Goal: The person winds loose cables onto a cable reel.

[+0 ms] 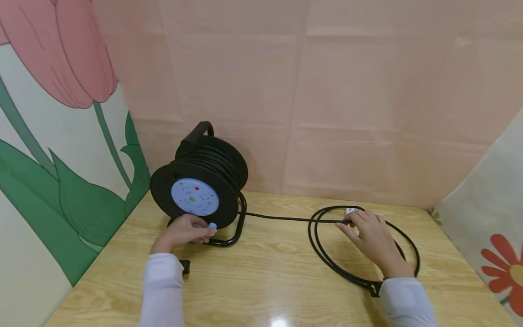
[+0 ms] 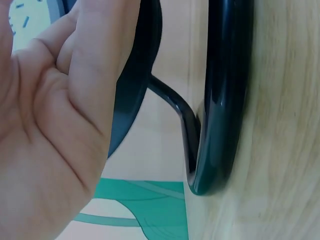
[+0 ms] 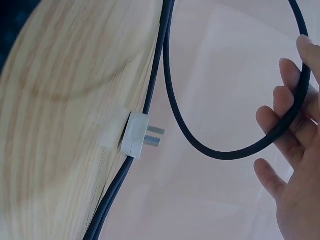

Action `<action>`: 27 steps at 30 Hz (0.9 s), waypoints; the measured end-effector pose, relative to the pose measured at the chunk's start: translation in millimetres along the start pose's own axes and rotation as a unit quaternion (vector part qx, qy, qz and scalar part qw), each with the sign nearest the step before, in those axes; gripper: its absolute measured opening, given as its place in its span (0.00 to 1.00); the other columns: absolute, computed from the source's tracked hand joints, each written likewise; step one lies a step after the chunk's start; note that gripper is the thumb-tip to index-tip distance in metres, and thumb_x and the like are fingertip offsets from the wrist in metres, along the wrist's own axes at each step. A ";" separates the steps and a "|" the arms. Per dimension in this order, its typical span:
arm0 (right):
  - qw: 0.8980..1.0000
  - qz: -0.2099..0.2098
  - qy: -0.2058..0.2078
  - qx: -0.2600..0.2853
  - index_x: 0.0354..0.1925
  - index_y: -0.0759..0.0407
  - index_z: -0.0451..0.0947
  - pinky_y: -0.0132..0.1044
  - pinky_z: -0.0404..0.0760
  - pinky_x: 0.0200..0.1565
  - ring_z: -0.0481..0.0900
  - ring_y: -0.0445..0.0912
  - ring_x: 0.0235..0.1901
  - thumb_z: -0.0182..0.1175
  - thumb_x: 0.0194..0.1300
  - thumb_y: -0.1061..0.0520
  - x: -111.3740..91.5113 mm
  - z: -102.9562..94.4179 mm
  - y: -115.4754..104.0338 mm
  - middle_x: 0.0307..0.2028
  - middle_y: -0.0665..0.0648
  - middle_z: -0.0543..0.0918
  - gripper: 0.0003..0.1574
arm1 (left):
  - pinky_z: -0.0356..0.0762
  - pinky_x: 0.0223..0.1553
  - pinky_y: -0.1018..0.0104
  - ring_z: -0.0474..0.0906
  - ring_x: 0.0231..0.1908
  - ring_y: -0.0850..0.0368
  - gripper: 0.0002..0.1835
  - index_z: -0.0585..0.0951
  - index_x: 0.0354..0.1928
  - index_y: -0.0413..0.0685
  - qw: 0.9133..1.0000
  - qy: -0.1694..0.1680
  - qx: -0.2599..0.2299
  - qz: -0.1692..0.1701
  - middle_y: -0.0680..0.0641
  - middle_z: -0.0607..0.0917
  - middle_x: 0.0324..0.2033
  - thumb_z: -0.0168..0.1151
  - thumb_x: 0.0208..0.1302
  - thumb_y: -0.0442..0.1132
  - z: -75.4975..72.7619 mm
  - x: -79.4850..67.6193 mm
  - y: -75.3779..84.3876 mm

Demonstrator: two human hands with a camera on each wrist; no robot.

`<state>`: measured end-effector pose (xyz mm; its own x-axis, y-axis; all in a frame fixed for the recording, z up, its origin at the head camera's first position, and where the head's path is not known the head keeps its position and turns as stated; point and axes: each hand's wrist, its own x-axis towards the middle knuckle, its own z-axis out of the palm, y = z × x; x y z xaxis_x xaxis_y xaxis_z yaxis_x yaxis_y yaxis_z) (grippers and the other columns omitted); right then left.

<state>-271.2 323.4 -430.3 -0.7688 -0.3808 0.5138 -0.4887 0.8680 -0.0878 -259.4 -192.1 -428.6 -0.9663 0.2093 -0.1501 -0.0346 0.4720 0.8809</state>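
A black cable reel (image 1: 161, 193) with a pale blue socket face (image 1: 194, 196) stands on its tube frame (image 1: 242, 222) at the left. Low on the reel's front, my left hand (image 1: 184, 232) pinches a small light-blue knob (image 1: 212, 225). In the left wrist view, the palm (image 2: 45, 135) hides the knob. From the reel a black cable (image 1: 282, 219) runs right to my right hand (image 1: 373, 238). Thumb and curled fingers hold the cable (image 3: 235, 155) there. A white plug (image 3: 135, 135) with metal prongs lies near that hand, partly hidden by it in the head view.
Loose loops of cable (image 1: 333, 265) lie on the wooden table (image 1: 269, 268) under and around the right hand. A pink covering (image 1: 347, 113) rises along the back. Flower-printed panels (image 1: 86, 190) stand at both sides. The reel's black carrying handle (image 1: 198, 134) points up.
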 end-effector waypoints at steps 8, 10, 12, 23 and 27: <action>1.000 -0.020 0.002 0.010 0.38 0.44 0.77 0.56 0.70 0.46 0.74 0.46 0.37 0.67 0.67 0.46 1.2 0.0 -4.9 0.34 0.45 0.77 0.08 | 0.85 0.42 0.54 0.86 0.35 0.50 0.23 0.84 0.42 0.35 1.000 0.015 -0.003 -0.006 0.46 0.88 0.30 0.74 0.59 0.50 -4.4 -2.2 -10.0; 1.000 -0.021 0.003 0.011 0.38 0.44 0.78 0.58 0.70 0.48 0.74 0.46 0.37 0.67 0.67 0.47 1.3 0.5 -5.5 0.34 0.45 0.78 0.08 | 0.85 0.42 0.54 0.86 0.35 0.49 0.23 0.84 0.42 0.34 1.000 0.013 -0.005 -0.001 0.45 0.88 0.30 0.74 0.60 0.50 -5.4 -1.9 -12.1; 1.000 -0.020 0.002 0.014 0.37 0.45 0.78 0.59 0.70 0.49 0.75 0.46 0.36 0.67 0.67 0.47 1.5 1.2 -6.4 0.33 0.45 0.79 0.08 | 0.85 0.42 0.55 0.86 0.35 0.49 0.23 0.84 0.43 0.34 1.000 0.012 -0.006 0.002 0.45 0.88 0.30 0.74 0.60 0.50 -6.3 -1.4 -14.1; 1.000 -0.019 0.019 0.016 0.32 0.44 0.77 0.63 0.66 0.57 0.76 0.49 0.35 0.70 0.63 0.43 2.3 2.2 -8.8 0.31 0.44 0.80 0.12 | 0.85 0.43 0.55 0.85 0.35 0.51 0.22 0.83 0.42 0.34 1.000 0.021 -0.010 0.012 0.44 0.88 0.31 0.73 0.61 0.49 -15.7 -4.9 -24.1; 0.999 -0.025 0.021 0.018 0.36 0.46 0.78 0.62 0.67 0.56 0.77 0.50 0.37 0.70 0.63 0.47 2.8 4.6 -7.9 0.33 0.46 0.80 0.10 | 0.85 0.41 0.57 0.84 0.34 0.52 0.21 0.83 0.40 0.35 0.999 0.041 0.002 0.010 0.45 0.88 0.31 0.73 0.61 0.50 -19.1 -8.0 -27.3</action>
<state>-271.3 314.0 -432.0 -0.7251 -0.4090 0.5540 -0.5413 0.8359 -0.0914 -255.5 -223.1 -442.9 -0.9844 0.1483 -0.0947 -0.0138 0.4718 0.8816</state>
